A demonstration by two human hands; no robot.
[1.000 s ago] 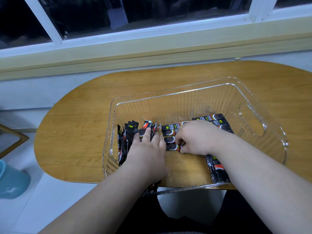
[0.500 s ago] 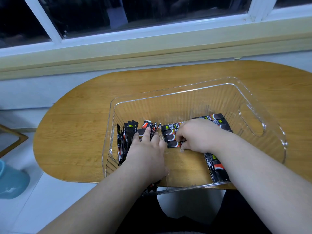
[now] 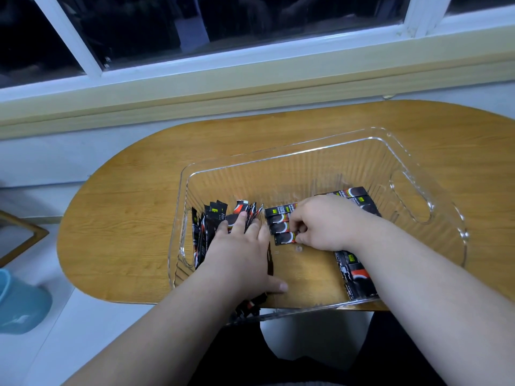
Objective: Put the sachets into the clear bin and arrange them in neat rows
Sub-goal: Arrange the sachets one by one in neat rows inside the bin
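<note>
Pressing left hand (image 3: 239,254), fingers straight, against upright sachets (image 3: 214,218) in clear bin (image 3: 306,152); pinching flat sachet (image 3: 283,238) with right hand (image 3: 326,224); wrapper print blurring beyond reading.

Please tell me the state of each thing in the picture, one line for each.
clear bin: upright, partly filled
standing sachets: on edge, packed at the bin's left end
flat sachets: lying side by side, mid-bin
left hand: open, pressing the standing sachets
right hand: pinching a flat sachet

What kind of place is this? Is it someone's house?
Probably a home, though I can't be sure: a wooden table sits below a window, dark outside, with a clear bin of sachets on it.
</note>
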